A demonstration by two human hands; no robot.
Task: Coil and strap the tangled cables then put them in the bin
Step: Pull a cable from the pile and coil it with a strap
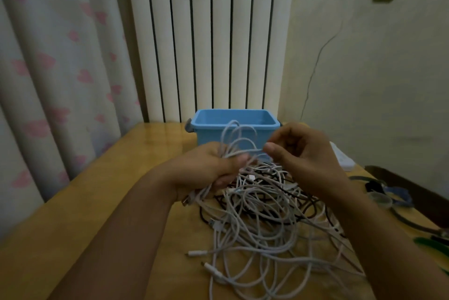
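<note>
Just in front of the blue bin (234, 127), the left hand (209, 166) grips a bunch of white cable loops (234, 139), its fingers curled tight around them. Beside it, the right hand (303, 154) pinches one strand of that bunch between thumb and fingertips. Nearer than the bin, the tangled cables (264, 222) lie heaped on the wooden bench (116, 190).

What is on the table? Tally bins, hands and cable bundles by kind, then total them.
Blue bin: 1
Hands: 2 (left hand grips the white coil, right hand pinches a strand of it)
White coil: 1
Loose tangle, single cables uncountable: 1
Total: 5
</note>
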